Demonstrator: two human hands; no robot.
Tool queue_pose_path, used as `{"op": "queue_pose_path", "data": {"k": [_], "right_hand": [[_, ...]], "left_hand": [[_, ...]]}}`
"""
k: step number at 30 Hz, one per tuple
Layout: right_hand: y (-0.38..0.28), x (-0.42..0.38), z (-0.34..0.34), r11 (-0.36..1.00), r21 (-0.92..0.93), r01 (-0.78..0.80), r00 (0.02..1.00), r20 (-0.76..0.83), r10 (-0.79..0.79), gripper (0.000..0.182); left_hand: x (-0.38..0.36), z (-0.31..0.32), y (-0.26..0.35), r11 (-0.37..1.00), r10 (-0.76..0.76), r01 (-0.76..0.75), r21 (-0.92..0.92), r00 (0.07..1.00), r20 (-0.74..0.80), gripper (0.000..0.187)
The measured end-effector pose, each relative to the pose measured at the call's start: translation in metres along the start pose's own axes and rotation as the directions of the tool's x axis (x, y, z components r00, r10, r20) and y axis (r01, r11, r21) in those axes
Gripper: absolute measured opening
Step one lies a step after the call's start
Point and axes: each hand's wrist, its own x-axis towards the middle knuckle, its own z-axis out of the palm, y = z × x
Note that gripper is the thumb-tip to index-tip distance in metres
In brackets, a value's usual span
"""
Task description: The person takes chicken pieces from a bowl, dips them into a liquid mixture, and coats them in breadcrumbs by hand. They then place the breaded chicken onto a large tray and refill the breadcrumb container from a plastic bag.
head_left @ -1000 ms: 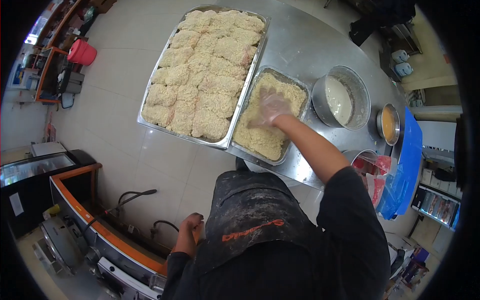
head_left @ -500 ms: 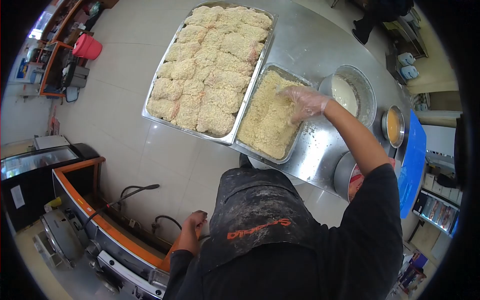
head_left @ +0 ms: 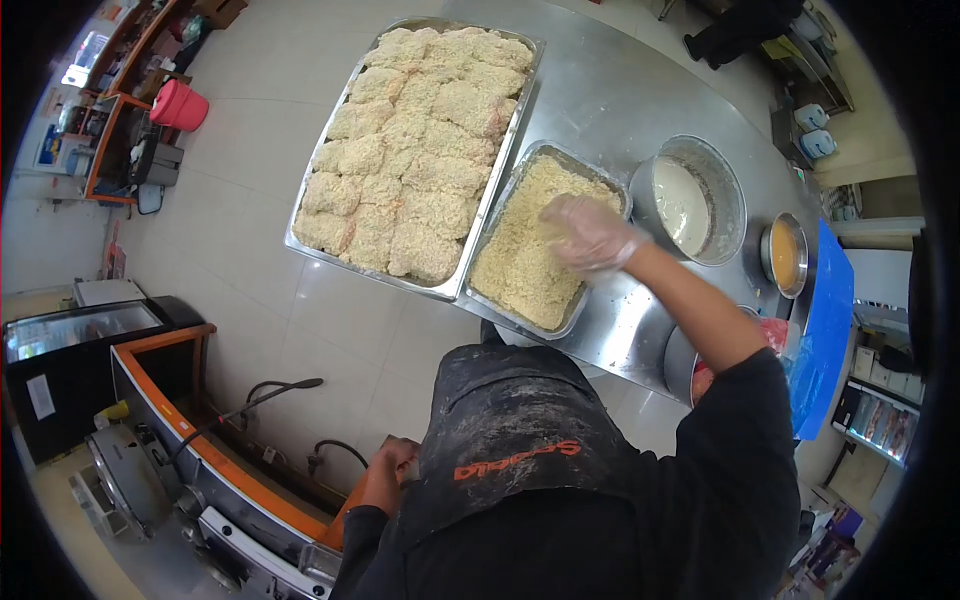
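My right hand (head_left: 592, 234), in a clear plastic glove, is over the right part of a metal tray (head_left: 577, 322) of pale yellow breadcrumbs (head_left: 525, 262). Its fingers point down towards the crumbs; they are blurred, and whether they grip any is hidden. Against the tray's left side stands a larger metal tray (head_left: 468, 262), filled with rows of crumb-coated pieces (head_left: 415, 150) that look like breaded meat. My bare left hand (head_left: 398, 455) hangs low beside the dark apron (head_left: 520, 400), fingers curled in, with nothing visible in them.
On the steel table (head_left: 600, 90) stand a deep pot (head_left: 735, 190) of white batter, a bowl (head_left: 785, 255) of orange liquid and another pot (head_left: 681, 365) with reddish contents under my arm. A blue sheet (head_left: 825, 320) lies at the right. A person in dark clothes (head_left: 745, 30) stands beyond.
My right hand has moved left and slightly down over the crumbs, its fingers drawn in more. My left hand has shifted slightly, nearer the apron. The view has shifted a little.
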Motion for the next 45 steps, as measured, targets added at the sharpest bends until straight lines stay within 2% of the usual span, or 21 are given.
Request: {"op": "queue_pose_path", "data": {"k": [1, 4, 9, 12, 14, 16, 18, 19, 20, 21, 22, 25, 26, 28, 30, 31, 34, 37, 41, 43, 45], "right_hand": [[-0.009, -0.002, 0.013, 0.945, -0.295, 0.139, 0.981, -0.093, -0.173, 0.055], [-0.029, 0.019, 0.077, 0.881, -0.362, -0.306, 0.902, -0.406, 0.147, 0.074], [-0.039, 0.018, 0.075, 0.879, -0.240, -0.412, 0.888, -0.320, 0.329, 0.084], [-0.050, 0.027, 0.061, 0.873, -0.157, -0.462, 0.848, -0.367, 0.383, 0.083], [-0.054, 0.036, 0.057, 0.866, -0.141, -0.480, 0.839, -0.360, 0.407, 0.081], [-0.051, 0.040, 0.055, 0.855, -0.164, -0.492, 0.852, -0.291, 0.434, 0.076], [-0.038, 0.041, 0.047, 0.846, 0.237, -0.477, 0.765, -0.363, 0.533, 0.067], [-0.030, 0.043, 0.040, 0.808, 0.410, -0.424, 0.725, -0.382, 0.574, 0.064], [-0.021, 0.045, 0.035, 0.840, 0.358, -0.409, 0.711, -0.452, 0.539, 0.061], [-0.014, 0.043, 0.035, 0.863, 0.313, -0.396, 0.696, -0.511, 0.505, 0.058], [-0.009, 0.042, 0.037, 0.883, 0.275, -0.380, 0.672, -0.574, 0.468, 0.056], [0.004, 0.047, 0.059, 0.886, -0.194, -0.422, 0.743, -0.634, 0.215, 0.053], [0.001, 0.048, 0.060, 0.886, -0.207, -0.414, 0.770, -0.599, 0.220, 0.053], [-0.003, 0.051, 0.050, 0.883, -0.234, -0.407, 0.809, -0.541, 0.230, 0.053], [0.000, 0.047, 0.027, 0.888, -0.177, -0.425, 0.837, -0.450, 0.310, 0.050], [0.001, 0.042, 0.020, 0.888, -0.155, -0.433, 0.854, -0.385, 0.349, 0.048], [-0.010, 0.012, -0.013, 0.853, -0.477, -0.211, 0.964, 0.042, 0.262, 0.042], [0.039, 0.031, 0.044, 0.892, -0.392, -0.224, 0.975, -0.087, 0.206, 0.044], [0.029, 0.028, 0.040, 0.976, -0.098, -0.193, 0.976, 0.080, 0.201, 0.050], [0.015, 0.029, 0.019, 0.981, 0.024, -0.193, 0.962, 0.202, 0.185, 0.056], [0.008, 0.020, 0.008, 0.992, 0.019, -0.121, 0.987, 0.105, 0.119, 0.059]], "left_hand": [[-0.006, -0.002, 0.010, 0.998, 0.008, -0.008, 0.057, 1.000, 0.003, 0.017], [-0.001, -0.009, 0.019, 0.992, 0.021, -0.028, 0.127, 0.998, 0.056, 0.019], [0.047, -0.034, -0.004, 0.975, 0.172, -0.157, -0.154, 0.981, 0.087, 0.027], [0.025, -0.043, 0.025, 0.934, 0.345, -0.349, 0.079, 0.937, 0.060, 0.048], [0.036, -0.043, 0.025, 0.980, 0.199, -0.200, 0.021, 0.979, 0.053, 0.046], [0.007, -0.046, 0.041, 0.962, 0.191, -0.205, 0.181, 0.978, 0.088, 0.042], [-0.019, -0.053, 0.047, 0.849, 0.322, -0.356, 0.389, 0.934, 0.152, 0.039], [-0.012, -0.046, 0.045, 0.890, 0.334, -0.365, 0.274, 0.930, 0.154, 0.038], [0.000, -0.039, 0.040, 0.917, 0.345, -0.368, 0.155, 0.925, 0.156, 0.037], [0.029, -0.031, 0.020, 0.959, 0.242, -0.216, -0.184, 0.960, 0.137, 0.036], [0.029, -0.032, 0.017, 0.948, 0.247, -0.217, -0.234, 0.963, 0.106, 0.036], [0.048, -0.039, 0.003, 0.916, 0.224, -0.169, -0.364, 0.968, 0.115, 0.033], [0.058, -0.044, -0.009, 0.918, 0.183, -0.098, -0.385, 0.965, 0.189, 0.032], [-0.002, -0.048, 0.019, 0.963, 0.268, -0.266, -0.029, 0.960, 0.076, 0.030], [-0.044, -0.057, 0.057, 0.934, 0.319, -0.325, 0.151, 0.946, 0.060, 0.029], [-0.052, -0.057, 0.063, 0.941, 0.295, -0.306, 0.143, 0.951, 0.092, 0.029], [-0.001, -0.051, 0.033, 0.983, 0.181, -0.175, -0.052, 0.970, 0.162, 0.028], [0.049, -0.054, 0.009, 0.980, 0.115, -0.074, -0.183, 0.968, 0.223, 0.027], [0.027, -0.062, 0.027, 0.993, 0.111, -0.098, -0.064, 0.962, 0.250, 0.024], [0.048, -0.067, 0.019, 0.984, 0.093, -0.049, -0.170, 0.960, 0.263, 0.022], [0.057, -0.070, 0.016, 0.983, 0.075, -0.029, -0.182, 0.965, 0.250, 0.021]]}}
